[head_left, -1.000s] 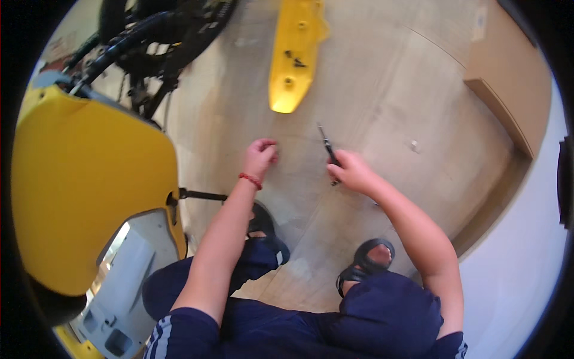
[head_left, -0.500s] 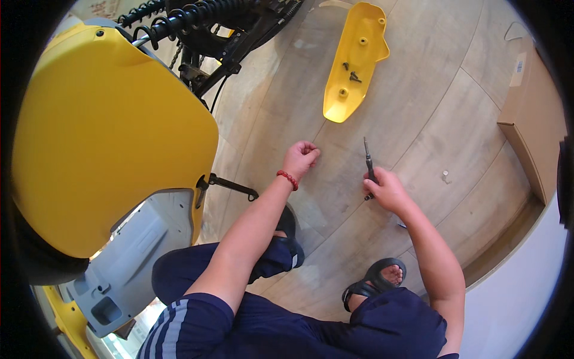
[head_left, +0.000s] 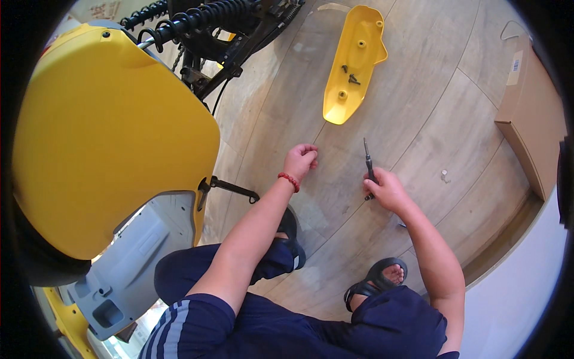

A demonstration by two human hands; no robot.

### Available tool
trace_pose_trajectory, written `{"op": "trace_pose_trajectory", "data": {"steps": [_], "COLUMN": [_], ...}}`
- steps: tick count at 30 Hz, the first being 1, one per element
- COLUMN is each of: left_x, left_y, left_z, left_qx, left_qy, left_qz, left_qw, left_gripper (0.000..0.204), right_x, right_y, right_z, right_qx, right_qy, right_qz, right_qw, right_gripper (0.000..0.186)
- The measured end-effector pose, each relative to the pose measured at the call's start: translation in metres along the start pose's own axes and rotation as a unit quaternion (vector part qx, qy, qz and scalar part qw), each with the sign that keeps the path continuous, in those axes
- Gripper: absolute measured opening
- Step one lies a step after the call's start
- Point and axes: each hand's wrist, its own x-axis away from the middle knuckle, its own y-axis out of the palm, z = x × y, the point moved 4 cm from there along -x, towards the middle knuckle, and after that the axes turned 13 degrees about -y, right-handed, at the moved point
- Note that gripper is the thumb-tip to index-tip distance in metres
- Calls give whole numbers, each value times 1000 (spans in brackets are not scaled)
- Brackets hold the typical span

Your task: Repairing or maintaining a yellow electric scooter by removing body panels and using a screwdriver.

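Observation:
My right hand (head_left: 385, 188) is closed around the dark handle of a screwdriver (head_left: 368, 158), whose metal tip points away from me. My left hand (head_left: 301, 160), with a red bead bracelet (head_left: 289, 182) at the wrist, hovers over the floor. Its thumb and fingers are pinched together; whatever they hold, if anything, is too small to make out. Beyond both hands lies a long yellow plastic cover (head_left: 353, 54), hollow side up. Several dark screws (head_left: 353, 79) rest inside it.
A large yellow scooter body panel (head_left: 113, 137) fills the left, with a coil spring shock (head_left: 191, 21) and side stand (head_left: 234, 189) near it. Cardboard box (head_left: 529, 113) stands at the right. A small pale piece (head_left: 444, 176) lies on the wooden floor.
Both hands keep nearly the same pose. The scooter, cover and box have shifted very slightly in the picture, as if from a small head movement.

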Motion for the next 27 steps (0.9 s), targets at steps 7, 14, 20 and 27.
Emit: {"op": "trace_pose_trajectory", "data": {"steps": [7, 14, 20, 27], "left_x": [-2, -9, -11, 68], "left_y": [0, -4, -29, 0], "left_z": [-1, -4, -6, -10], "left_qx": [-3, -47, -115, -88], "left_qy": [-2, -4, 40, -87], "left_qz": [-4, 15, 83, 71], "left_qw": [1000, 999, 989, 990], "left_gripper": [16, 18, 22, 22], "right_x": [0, -1, 3, 70], "right_y": [0, 0, 2, -7], "right_z": [-6, -6, -12, -57], "right_qx": [19, 28, 33, -52], "right_qy": [-12, -12, -32, 44], "right_qz": [1, 12, 27, 149], "right_qw": [1000, 999, 999, 987], "right_gripper": [17, 19, 18, 16]}}
